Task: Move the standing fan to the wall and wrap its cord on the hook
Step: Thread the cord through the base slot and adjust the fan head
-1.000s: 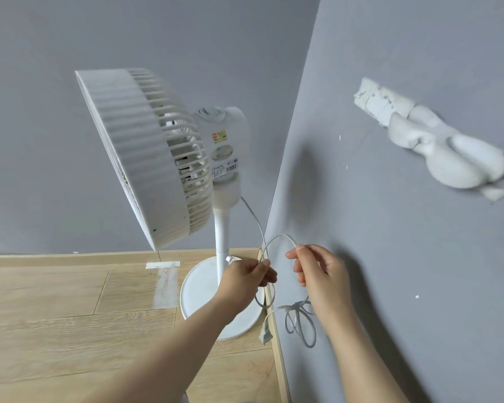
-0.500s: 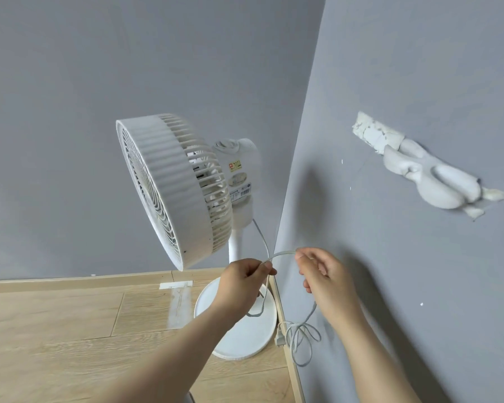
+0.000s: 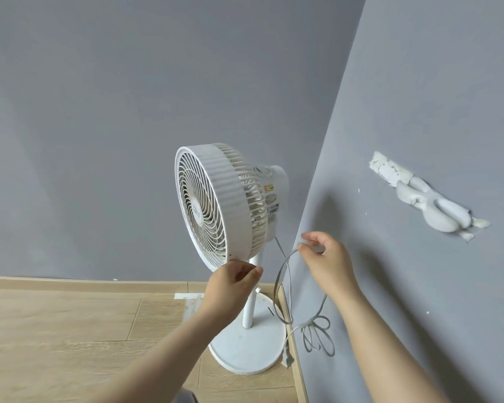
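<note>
The left grip (image 3: pixel 230 289) has let go of the cord (image 3: pixel 304 324) and now sits with curled fingers just under the rim of the fan (image 3: pixel 216 205) head. The right grip (image 3: pixel 326 263) has moved up and away from it. It alone pinches the cord, and the loop hangs longer below.
</note>
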